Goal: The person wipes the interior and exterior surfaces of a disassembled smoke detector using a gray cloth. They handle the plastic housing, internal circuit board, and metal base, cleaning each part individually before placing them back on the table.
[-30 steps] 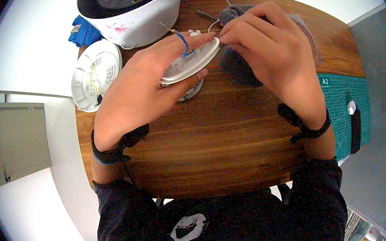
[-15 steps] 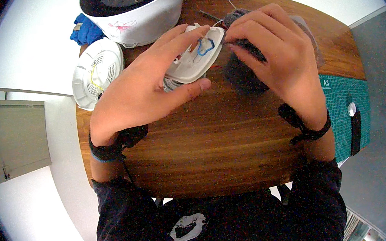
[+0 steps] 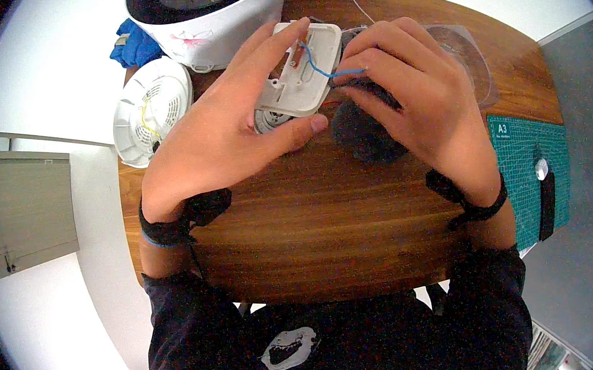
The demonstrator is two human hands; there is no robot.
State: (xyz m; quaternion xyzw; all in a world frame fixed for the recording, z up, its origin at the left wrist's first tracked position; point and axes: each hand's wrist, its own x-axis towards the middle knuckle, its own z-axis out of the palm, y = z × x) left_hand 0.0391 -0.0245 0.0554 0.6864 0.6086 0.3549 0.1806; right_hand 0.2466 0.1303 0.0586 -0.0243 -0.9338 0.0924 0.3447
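Observation:
My left hand (image 3: 213,143) grips a white rectangular plastic housing (image 3: 316,64), held tilted so its inner face shows a brown strip and a blue wire (image 3: 321,72). The wire runs rightward to the fingers of my right hand (image 3: 418,100), which are curled in a pinch at the housing's right side; what exactly they pinch is hidden. A grey round part (image 3: 272,120) shows partly under the housing, behind my left thumb. A dark grey soft bundle (image 3: 364,138) lies on the table below my right fingers.
The wooden table (image 3: 316,233) holds a large white tub (image 3: 222,30) at the back, a blue cloth (image 3: 137,43), a white vented cover (image 3: 134,122) at left, a clear plastic container (image 3: 479,83) and a green cutting mat (image 3: 516,147) with small items at right. A thin cable rises behind.
The housing has risen and turned so more of its inner face shows. The blue wire, earlier arched or looped, now stretches rightward. My right hand has moved slightly lower.

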